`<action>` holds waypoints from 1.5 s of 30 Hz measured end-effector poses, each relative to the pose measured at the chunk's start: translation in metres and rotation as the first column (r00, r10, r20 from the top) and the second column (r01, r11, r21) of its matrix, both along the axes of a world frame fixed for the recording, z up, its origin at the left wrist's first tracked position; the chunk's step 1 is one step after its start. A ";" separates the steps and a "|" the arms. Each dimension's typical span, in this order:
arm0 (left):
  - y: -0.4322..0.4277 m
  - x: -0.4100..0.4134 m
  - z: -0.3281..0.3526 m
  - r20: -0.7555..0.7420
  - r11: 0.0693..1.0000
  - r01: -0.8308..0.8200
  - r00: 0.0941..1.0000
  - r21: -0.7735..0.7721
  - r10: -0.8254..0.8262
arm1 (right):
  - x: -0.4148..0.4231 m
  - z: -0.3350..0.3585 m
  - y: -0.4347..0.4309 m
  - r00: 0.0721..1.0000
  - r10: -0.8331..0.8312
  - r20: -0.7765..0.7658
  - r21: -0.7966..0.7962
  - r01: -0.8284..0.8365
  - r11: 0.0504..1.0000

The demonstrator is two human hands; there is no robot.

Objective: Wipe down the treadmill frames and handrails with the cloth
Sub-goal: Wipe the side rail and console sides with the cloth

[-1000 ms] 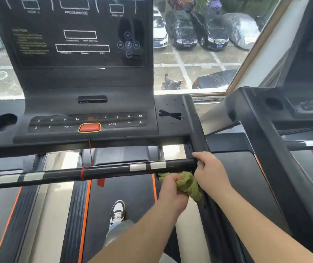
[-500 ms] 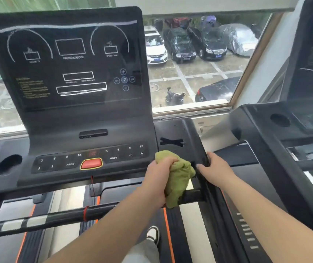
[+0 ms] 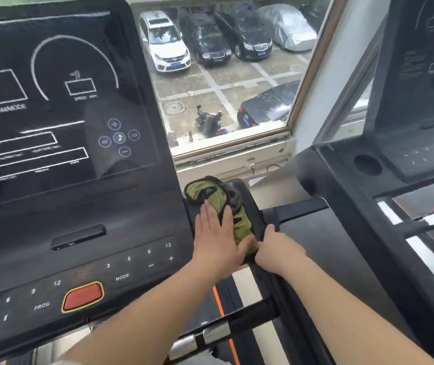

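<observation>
A green cloth (image 3: 242,222) lies spread on the black side shelf (image 3: 252,204) at the right end of the treadmill console (image 3: 131,206). My left hand (image 3: 216,234) presses flat on the cloth, fingers stretched forward and thumb over its near end. My right hand (image 3: 276,250) is curled around the shelf's right edge, where the frame drops towards the side rail. The black front handrail (image 3: 245,321) with silver bands runs below my forearms.
The console's dark display (image 3: 52,101) rises at the left, with a red stop button (image 3: 83,296) below it. A second treadmill (image 3: 368,206) stands close on the right. A window (image 3: 223,75) ahead overlooks parked cars.
My left hand lifted the cloth from under the front handrail up onto the console's side shelf and flattened it there. My right hand moved up the frame's right edge. The view moved closer.
</observation>
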State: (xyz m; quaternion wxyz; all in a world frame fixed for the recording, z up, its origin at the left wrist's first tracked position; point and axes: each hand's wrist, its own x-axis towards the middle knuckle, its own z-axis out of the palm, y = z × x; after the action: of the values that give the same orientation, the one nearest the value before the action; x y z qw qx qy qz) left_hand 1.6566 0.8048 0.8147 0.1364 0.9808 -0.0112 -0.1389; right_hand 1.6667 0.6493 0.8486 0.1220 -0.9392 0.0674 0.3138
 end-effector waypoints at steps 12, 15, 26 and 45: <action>0.017 -0.014 -0.011 0.185 0.977 0.211 0.961 -0.018 -0.204 | 0.010 -0.001 -0.005 1.000 -0.016 0.012 -0.017 0.016 1.000; 0.041 -0.004 -0.012 0.216 0.943 0.317 0.918 0.101 -0.332 | 0.013 -0.002 -0.006 1.000 -0.026 -0.004 -0.001 0.026 1.000; 0.027 -0.015 0.036 0.131 0.969 0.215 0.964 0.125 -0.231 | 0.005 0.001 -0.004 0.999 -0.035 0.020 -0.011 0.035 0.999; 0.035 0.006 0.047 -0.149 0.908 -0.108 0.988 -0.406 0.051 | 0.001 0.007 -0.006 0.998 -0.056 0.036 0.010 0.056 0.998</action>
State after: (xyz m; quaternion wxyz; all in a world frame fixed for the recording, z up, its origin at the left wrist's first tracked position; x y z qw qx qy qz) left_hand 1.6626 0.8398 0.8621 0.3463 0.9179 0.0088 -0.1938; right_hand 1.6673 0.6431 0.8554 0.1362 -0.9419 0.0900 0.2936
